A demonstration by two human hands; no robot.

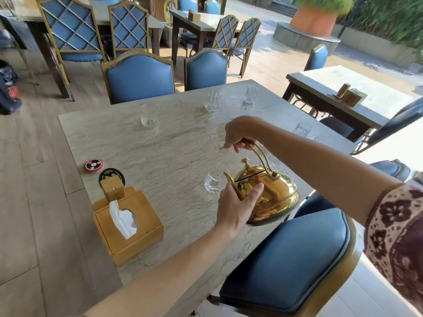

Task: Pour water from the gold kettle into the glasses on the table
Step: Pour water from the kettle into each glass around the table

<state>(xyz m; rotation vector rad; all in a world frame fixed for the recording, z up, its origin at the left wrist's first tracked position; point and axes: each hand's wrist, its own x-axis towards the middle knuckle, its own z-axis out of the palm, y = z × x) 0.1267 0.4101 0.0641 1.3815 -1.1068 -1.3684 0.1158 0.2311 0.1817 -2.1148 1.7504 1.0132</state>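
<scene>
The gold kettle (272,193) hangs tilted above the near right edge of the marble table (146,152). My right hand (240,133) grips its arched handle from above. My left hand (235,207) presses against the kettle's side below the spout. The spout tip sits over a clear glass (212,180) standing right in front of it. Other clear glasses stand at the far left (149,116), far middle (212,101), far right (250,94) and right edge (302,129). Another glass behind the kettle's handle is mostly hidden.
A wooden tissue box (128,223) with a small wooden holder (112,187) sits at the table's near left, beside a round red-and-black call button (94,165). A blue chair (295,259) stands just under the kettle; more blue chairs (139,77) line the far side.
</scene>
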